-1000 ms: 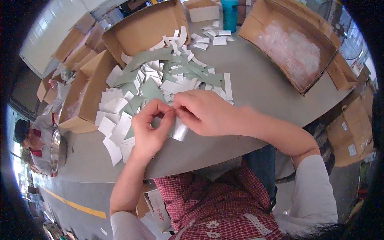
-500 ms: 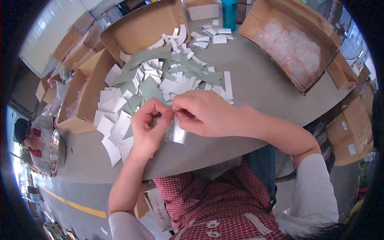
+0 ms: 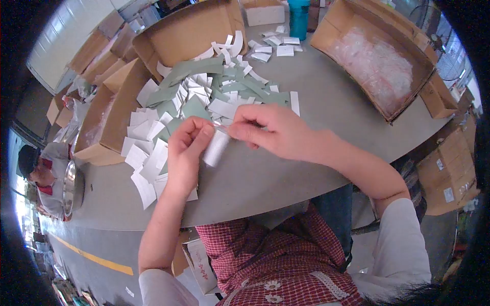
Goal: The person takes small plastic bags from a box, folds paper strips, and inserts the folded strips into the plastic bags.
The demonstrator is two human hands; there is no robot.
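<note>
At table centre, near the front edge, a small white paper piece [image 3: 216, 148] sits pinched betw. both hands, curled a bit and hanging down toward 6 o'clock. Left hand [image 3: 185, 153] grips its upper end, thumb and fingers closed on it; right hand [image 3: 273, 132] comes in from 3 o'clock, fingertips nipped on the top edge w/ what looks like a thin clear film there, too small to be sure.

Just beyond the hands, 12 o'clock, a loose heap of white and grey-green slips [image 3: 204, 102] spreads over the grey table [image 3: 316, 112]; more white slips lie at 9 o'clock, by the left wrist. Open cardboard box [image 3: 189, 35] at 11 o'clock, another box [image 3: 109, 117] on its side at 9–10. At 2 o'clock a box of clear plastic bags [image 3: 377, 61]. Teal cup [image 3: 298, 13] at 12, far edge. Another person in a dark cap [image 3: 38, 171] sits well apart at 9 o'clock.

Risks, as a judgement: grip is only at the top, so the piece could slip or tear if the hands pull apart unevenly; if dropped it'd be lost among lookalike slips; the left forearm could sweep the nearby slips off the table edge.
</note>
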